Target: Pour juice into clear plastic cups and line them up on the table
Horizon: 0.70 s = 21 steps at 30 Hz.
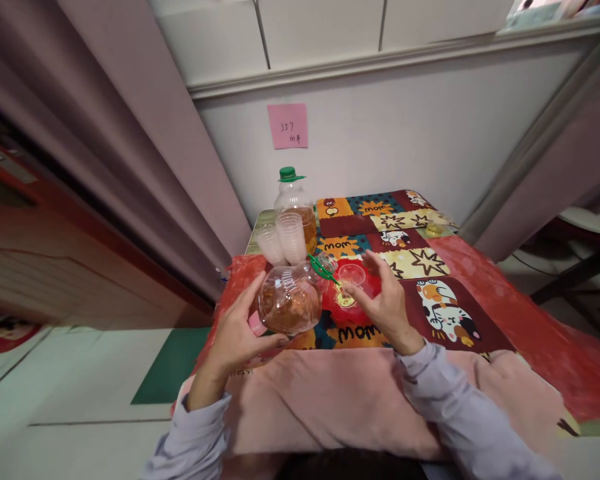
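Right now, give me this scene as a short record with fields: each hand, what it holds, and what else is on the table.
left hand: grips a round clear bottle of amber liquid, tipped toward the cup
right hand: holds a small clear cup above a red dish
behind the hands: two stacks of clear plastic cups, a green-capped bottle of amber liquid
table cover: patterned cloth with cats and "mom" prints
wall: pink sticky note

Left grip (pixel 237 330) cupped; right grip (pixel 380 300) apparently pinching, both forearms raised.
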Each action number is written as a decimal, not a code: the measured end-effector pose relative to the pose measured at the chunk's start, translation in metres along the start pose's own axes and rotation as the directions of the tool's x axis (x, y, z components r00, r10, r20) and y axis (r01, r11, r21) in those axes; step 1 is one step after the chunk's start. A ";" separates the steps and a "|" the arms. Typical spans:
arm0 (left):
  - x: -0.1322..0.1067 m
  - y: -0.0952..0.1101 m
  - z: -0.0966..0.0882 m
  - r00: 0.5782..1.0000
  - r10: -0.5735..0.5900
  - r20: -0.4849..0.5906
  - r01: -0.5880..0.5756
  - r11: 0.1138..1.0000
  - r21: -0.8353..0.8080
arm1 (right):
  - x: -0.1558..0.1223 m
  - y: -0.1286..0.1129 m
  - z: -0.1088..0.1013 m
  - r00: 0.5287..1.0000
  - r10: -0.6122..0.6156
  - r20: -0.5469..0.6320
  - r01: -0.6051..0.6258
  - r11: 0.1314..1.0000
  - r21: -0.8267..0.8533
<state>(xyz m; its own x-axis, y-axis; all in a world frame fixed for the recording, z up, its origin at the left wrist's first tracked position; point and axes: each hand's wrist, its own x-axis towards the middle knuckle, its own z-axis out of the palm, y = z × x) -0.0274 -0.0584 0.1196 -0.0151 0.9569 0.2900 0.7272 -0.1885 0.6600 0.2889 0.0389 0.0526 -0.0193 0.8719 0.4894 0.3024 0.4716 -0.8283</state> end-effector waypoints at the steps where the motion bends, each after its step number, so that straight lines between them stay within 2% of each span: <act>1: 0.000 0.002 0.001 1.000 -0.011 0.015 0.012 1.000 -0.008 | -0.009 -0.008 0.007 0.999 0.025 0.021 -0.028 0.991 0.135; 4: 0.001 0.007 0.003 0.997 -0.026 0.067 0.027 0.999 -0.024 | -0.033 -0.029 0.035 0.962 0.085 0.258 -0.207 0.845 0.494; 6: 0.001 0.011 0.004 0.997 -0.016 0.081 0.016 1.000 -0.004 | -0.040 -0.039 0.050 0.912 0.081 0.402 -0.325 0.742 0.587; 7: 0.001 0.012 0.004 0.996 -0.014 0.086 0.013 1.000 0.013 | -0.040 -0.042 0.056 0.895 0.081 0.438 -0.359 0.714 0.601; 17: 0.002 0.019 0.007 0.992 -0.008 0.126 -0.006 0.994 0.111 | -0.025 -0.043 0.063 0.882 0.165 0.441 -0.435 0.643 0.631; 19: 0.001 0.018 0.004 0.991 -0.002 0.133 -0.009 0.997 0.081 | -0.025 -0.043 0.062 0.878 0.148 0.455 -0.434 0.645 0.629; 21: -0.003 0.012 -0.001 0.996 -0.002 0.087 0.003 1.000 -0.008 | -0.023 -0.044 0.061 0.873 0.137 0.468 -0.434 0.657 0.617</act>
<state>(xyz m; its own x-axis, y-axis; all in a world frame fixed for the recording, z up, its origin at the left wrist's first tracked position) -0.0196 -0.0639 0.1277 0.0435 0.9729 0.2271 0.7216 -0.1878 0.6663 0.2177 0.0056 0.0611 -0.4217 0.8874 0.1862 -0.3811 0.0129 -0.9245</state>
